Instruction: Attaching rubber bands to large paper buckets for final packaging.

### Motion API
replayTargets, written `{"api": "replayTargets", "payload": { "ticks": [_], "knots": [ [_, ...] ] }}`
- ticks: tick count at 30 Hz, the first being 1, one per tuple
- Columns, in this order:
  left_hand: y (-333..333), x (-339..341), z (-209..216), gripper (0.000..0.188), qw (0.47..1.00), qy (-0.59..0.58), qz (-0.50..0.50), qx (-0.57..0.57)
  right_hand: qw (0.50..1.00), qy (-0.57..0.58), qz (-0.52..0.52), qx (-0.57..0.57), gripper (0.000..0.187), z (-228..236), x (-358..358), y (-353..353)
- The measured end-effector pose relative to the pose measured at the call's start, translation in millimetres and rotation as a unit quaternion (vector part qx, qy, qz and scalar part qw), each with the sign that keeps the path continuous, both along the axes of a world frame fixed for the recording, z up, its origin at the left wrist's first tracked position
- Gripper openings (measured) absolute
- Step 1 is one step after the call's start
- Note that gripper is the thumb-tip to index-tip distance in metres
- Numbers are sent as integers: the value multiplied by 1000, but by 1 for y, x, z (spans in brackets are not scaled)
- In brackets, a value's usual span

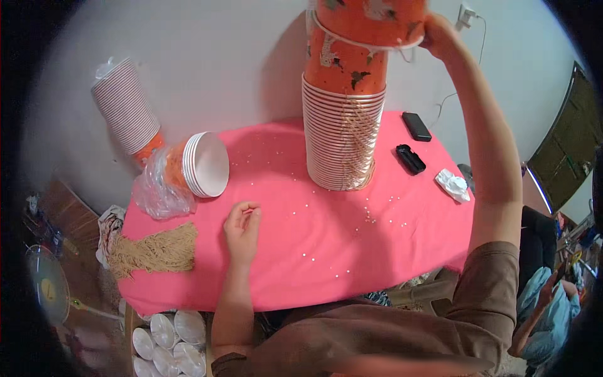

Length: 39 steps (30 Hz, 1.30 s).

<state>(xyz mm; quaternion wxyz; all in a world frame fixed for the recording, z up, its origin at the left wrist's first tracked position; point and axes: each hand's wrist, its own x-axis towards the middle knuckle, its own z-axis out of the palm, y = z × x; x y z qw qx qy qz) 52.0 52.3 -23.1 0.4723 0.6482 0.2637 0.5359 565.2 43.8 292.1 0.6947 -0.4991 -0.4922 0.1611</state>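
A tall stack of white-rimmed orange paper buckets (342, 138) stands upside up at the back of the pink-covered table, with thin tan cords hanging down its right side. My right hand (438, 34) is raised high at the top of the stack, its fingers closed at the rim of the uppermost orange paper bucket (377, 22); the upper part of that bucket is cut off by the frame. My left hand (243, 229) rests loosely above the table's left half, fingers a little curled, thumb apart, holding nothing. Nearest to it are several nested buckets (210, 164) lying sideways.
A bundle of tan cords (157, 251) lies at the left edge, by crumpled clear plastic (163, 191). Another bucket stack (127, 107) leans at the wall. Small white bits dot the pink cloth (282, 251). At right are a black case (410, 159), dark box (416, 126) and crumpled tissue (452, 185).
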Motion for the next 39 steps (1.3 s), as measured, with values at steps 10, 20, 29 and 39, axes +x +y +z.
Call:
{"api": "replayTargets", "payload": {
  "ticks": [10,20,29,39],
  "knots": [
    [2,3,-13,10,998,48,31,16,976,-86,-61,-193,36,-5,-82,3],
    [-1,8,-10,7,995,79,46,48,949,-135,-55,-278,32,-44,-71,-4],
    [-5,9,-5,6,993,89,40,67,944,-68,-70,-314,36,-78,-100,-19],
    [-4,7,-6,10,987,148,15,65,942,-80,-33,-324,38,-94,-100,-19]
  ]
}}
